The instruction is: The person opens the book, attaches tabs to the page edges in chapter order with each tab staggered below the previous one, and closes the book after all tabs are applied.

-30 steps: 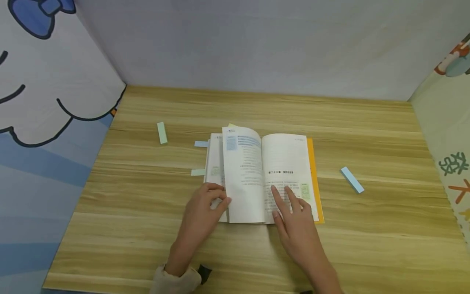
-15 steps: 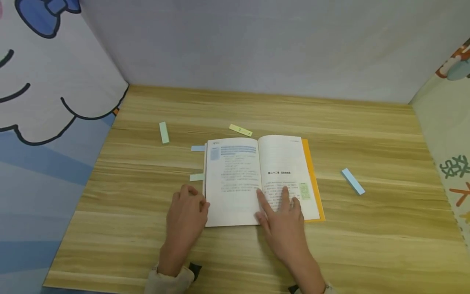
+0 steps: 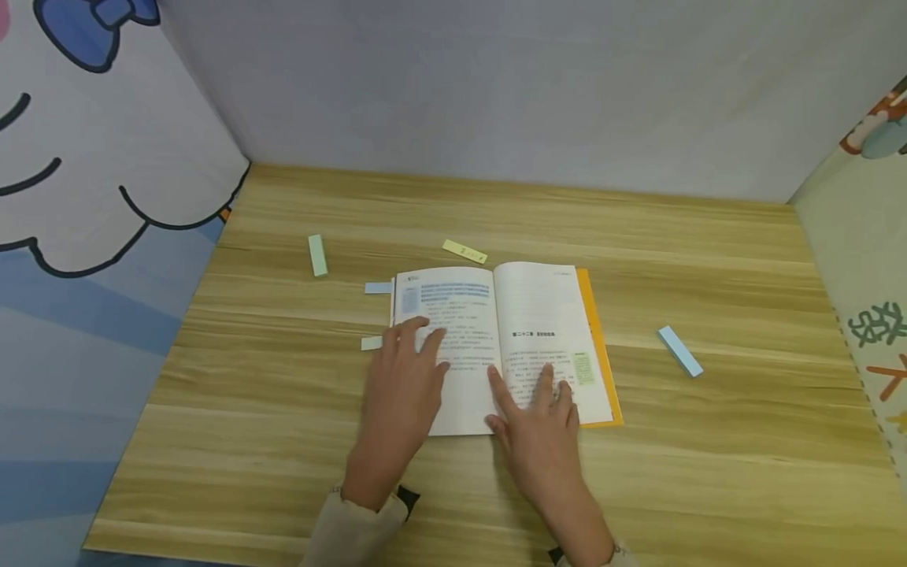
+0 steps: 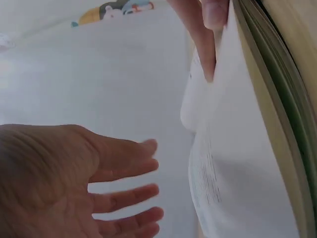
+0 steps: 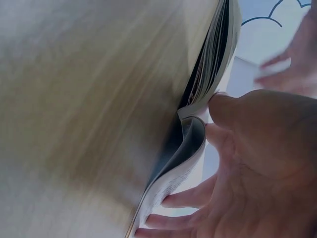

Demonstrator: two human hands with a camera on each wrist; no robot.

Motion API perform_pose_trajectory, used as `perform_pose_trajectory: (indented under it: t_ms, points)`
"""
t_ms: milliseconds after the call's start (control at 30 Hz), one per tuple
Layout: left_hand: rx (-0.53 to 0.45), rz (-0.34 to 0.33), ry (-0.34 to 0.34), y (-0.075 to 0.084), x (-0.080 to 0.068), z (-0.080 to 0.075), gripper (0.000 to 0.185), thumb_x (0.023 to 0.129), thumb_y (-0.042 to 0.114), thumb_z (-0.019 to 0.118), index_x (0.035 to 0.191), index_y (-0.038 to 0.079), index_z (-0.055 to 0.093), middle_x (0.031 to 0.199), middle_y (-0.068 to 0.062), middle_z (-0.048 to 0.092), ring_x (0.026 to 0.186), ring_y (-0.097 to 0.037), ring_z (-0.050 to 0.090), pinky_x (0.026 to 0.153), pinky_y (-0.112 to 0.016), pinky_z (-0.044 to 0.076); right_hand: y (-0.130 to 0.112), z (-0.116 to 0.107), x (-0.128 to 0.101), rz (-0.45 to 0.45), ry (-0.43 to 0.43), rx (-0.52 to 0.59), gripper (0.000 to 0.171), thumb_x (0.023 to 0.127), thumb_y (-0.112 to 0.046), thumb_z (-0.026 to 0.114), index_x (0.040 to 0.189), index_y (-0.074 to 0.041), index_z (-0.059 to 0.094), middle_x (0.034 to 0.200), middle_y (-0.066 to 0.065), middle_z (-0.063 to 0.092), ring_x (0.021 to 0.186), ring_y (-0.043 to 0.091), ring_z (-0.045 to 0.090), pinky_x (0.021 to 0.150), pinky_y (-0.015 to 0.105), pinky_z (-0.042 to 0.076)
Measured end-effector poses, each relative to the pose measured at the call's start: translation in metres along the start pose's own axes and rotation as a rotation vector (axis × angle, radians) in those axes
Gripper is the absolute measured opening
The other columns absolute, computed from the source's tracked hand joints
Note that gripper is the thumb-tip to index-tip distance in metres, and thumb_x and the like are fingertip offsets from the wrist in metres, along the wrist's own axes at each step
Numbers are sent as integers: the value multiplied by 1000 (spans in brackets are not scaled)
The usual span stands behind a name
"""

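An open book [image 3: 534, 303] with an orange cover edge lies on the table, showing printed pages on both sides. Over the left page hovers my left hand [image 3: 404, 386], its fingers loosely extended; the left wrist view shows this hand [image 4: 74, 173] apart from the paper. My right hand [image 3: 538, 437] spreads its fingers on the lower right page, with the index finger and thumb by the spine. In the right wrist view, the right hand's thumb [image 5: 223, 109] presses near the book's lower edge. A blue tab [image 3: 377, 288] and a pale green tab [image 3: 371, 343] stick out at the left.
On the wooden table [image 3: 737, 472] lie a green strip [image 3: 318, 256] at the back left, a yellow strip [image 3: 464, 251] with small marks behind the book, and a blue strip [image 3: 680, 351] to the right. A pale wall [image 3: 496, 94] rises behind.
The leaf held up by the left hand has come down flat on the left side, uncovering the yellow strip. The left hand let go, drew left, then moved over the left page.
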State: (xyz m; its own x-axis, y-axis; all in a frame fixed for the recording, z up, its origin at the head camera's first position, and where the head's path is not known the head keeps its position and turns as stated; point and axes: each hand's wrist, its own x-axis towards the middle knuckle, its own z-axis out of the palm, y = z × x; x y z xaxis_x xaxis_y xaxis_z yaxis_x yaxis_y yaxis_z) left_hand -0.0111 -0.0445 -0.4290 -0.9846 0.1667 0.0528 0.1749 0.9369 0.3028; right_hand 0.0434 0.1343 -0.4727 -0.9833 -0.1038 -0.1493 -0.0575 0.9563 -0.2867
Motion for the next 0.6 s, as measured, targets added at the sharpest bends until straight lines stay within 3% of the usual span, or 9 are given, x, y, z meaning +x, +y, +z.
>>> perform_pose_trajectory:
  t_ms: [133,233,433,600]
  points:
    - [-24,168,-55,16,19,11,38,100,15,70,138,14,67,149,-11,59,138,-36,54,107,-52,52,0,1,-1,-23,36,-12,62,100,-42,66,158,-35,46,153,48,33,134,69,40,103,76,43]
    - [-41,222,-130,23,35,24,43,100,13,69,143,18,65,153,-9,57,144,-35,50,115,-53,46,0,1,-1,-39,53,-21,61,100,-41,66,157,-35,47,151,48,36,132,69,42,101,76,45]
    - [-11,225,-224,29,57,41,67,87,13,84,148,28,60,160,-7,51,151,-38,41,118,-66,39,1,1,-1,-48,57,-27,59,101,-42,64,157,-34,48,150,48,37,131,69,43,100,76,46]
    - [-29,212,-231,27,63,49,62,95,2,70,148,34,60,159,-3,51,151,-37,39,116,-72,36,4,-1,-1,-35,29,-18,61,102,-44,63,159,-35,44,152,48,35,133,69,41,102,76,45]
